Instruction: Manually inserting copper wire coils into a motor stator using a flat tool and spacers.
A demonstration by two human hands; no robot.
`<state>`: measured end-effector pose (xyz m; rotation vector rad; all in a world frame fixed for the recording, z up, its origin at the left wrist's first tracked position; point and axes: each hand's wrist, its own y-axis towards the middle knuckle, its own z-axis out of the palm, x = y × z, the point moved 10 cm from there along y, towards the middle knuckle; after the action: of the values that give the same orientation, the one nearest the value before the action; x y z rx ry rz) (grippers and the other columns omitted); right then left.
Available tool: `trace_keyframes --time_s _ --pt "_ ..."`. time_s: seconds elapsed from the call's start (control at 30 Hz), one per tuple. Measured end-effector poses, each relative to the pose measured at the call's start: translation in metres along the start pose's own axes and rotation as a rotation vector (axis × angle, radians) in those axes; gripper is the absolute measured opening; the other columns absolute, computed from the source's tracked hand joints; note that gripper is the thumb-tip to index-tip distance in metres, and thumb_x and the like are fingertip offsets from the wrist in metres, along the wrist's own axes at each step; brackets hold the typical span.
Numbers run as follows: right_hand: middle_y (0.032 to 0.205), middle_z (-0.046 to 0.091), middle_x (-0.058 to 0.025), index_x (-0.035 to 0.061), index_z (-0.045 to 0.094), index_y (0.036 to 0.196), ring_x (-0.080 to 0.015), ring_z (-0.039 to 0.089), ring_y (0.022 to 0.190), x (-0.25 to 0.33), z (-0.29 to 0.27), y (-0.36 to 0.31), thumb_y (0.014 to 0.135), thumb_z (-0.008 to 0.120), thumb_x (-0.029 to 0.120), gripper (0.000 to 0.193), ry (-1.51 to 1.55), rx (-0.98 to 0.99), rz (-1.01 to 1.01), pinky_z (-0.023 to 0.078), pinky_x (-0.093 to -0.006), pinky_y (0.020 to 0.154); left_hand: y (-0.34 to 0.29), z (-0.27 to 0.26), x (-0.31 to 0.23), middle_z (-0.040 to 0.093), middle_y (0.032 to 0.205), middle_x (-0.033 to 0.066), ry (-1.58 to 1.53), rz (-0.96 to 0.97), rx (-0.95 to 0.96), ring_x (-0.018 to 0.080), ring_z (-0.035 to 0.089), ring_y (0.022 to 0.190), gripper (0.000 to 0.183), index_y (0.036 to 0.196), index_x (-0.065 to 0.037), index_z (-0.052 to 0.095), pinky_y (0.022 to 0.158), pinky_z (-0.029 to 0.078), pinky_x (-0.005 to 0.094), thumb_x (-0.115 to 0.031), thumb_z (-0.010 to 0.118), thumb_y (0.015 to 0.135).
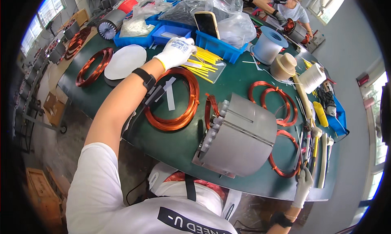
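Note:
My left hand (176, 54), in a white glove, reaches over the far side of the bench beside a bundle of yellow tubes (208, 57). Its fingers are mostly hidden behind the back of the glove. At the right front edge my right hand (302, 188), also gloved, has its fingers drawn together at the end of a row of hand tools; what they hold is unclear. Between the hands a grey slotted metal cylinder (244, 138), like a motor stator core, lies on its side. Under my left forearm is a large copper wire coil (191, 107).
Smaller copper coils (285, 152) flank the cylinder. Blue bins (226, 46), a phone (207, 25) and plastic bags stand at the back. Wire spools (269, 46) and mallets (316, 136) line the right side of the green bench (163, 146). A co-worker (291, 12) handles another wound core.

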<state>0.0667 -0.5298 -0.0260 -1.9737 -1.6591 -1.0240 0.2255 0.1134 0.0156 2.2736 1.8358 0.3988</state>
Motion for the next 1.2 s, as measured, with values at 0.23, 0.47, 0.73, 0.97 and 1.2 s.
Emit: trace_keyframes --time_s 0.23,0.47,0.73,0.97,1.2 --pt "0.125 0.055 -0.0211 -0.0043 0.061 0.120 -0.0350 0.053 0.119 0.130 0.023 0.005 0.089 0.059 0.008 0.034 -0.336 -0.107 -0.413 0.040 -0.0421 0.102 -0.056 -0.047 0.024 0.071 0.087 0.0089 -0.215 -0.182 -0.445 0.0299 0.069 0.079 0.019 0.096 -0.016 0.072 0.071 0.054 0.0420 -0.027 0.059 0.089" --pt "0.133 0.051 -0.0226 -0.0037 0.063 0.118 -0.0352 0.052 0.119 0.304 0.048 -0.042 0.080 0.063 0.010 0.040 -0.109 -0.037 -0.756 0.039 -0.0458 0.104 -0.087 -0.031 0.044 0.071 0.102 0.0116 -0.225 -0.314 -0.067 0.0290 0.069 0.090 0.026 0.109 -0.013 0.068 0.079 0.054 0.0362 -0.031 0.058 0.094" --pt "0.122 0.058 -0.0246 0.0008 0.068 0.108 -0.0399 0.056 0.111 0.403 0.117 -0.076 0.063 0.073 0.006 0.045 -0.132 0.258 -1.032 0.044 -0.0457 0.096 -0.131 -0.066 -0.018 0.067 0.104 0.0054 -1.392 -0.303 -0.197 0.0096 0.064 0.083 0.023 0.116 -0.002 0.059 0.074 0.053 0.0252 -0.006 0.058 0.094" --pt "0.117 0.059 -0.0230 -0.0053 0.067 0.108 -0.0337 0.060 0.105 0.382 0.153 -0.055 0.068 0.064 0.006 0.041 0.115 0.444 -0.844 0.048 -0.0404 0.093 -0.162 -0.059 -0.059 0.069 0.105 0.0080 -1.511 -0.362 -0.021 0.0083 0.063 0.081 0.041 0.134 0.001 0.053 0.074 0.051 0.0237 -0.004 0.058 0.093" --pt "0.115 0.061 -0.0269 -0.0101 0.065 0.107 -0.0334 0.060 0.105 0.367 0.156 -0.048 0.064 0.059 0.016 0.050 0.190 0.401 -0.756 0.044 -0.0424 0.098 -0.162 -0.050 -0.096 0.064 0.077 0.0056 -1.179 -0.138 0.053 0.0146 0.061 0.070 0.011 0.091 -0.004 0.070 0.065 0.048 0.0286 -0.013 0.070 0.085"
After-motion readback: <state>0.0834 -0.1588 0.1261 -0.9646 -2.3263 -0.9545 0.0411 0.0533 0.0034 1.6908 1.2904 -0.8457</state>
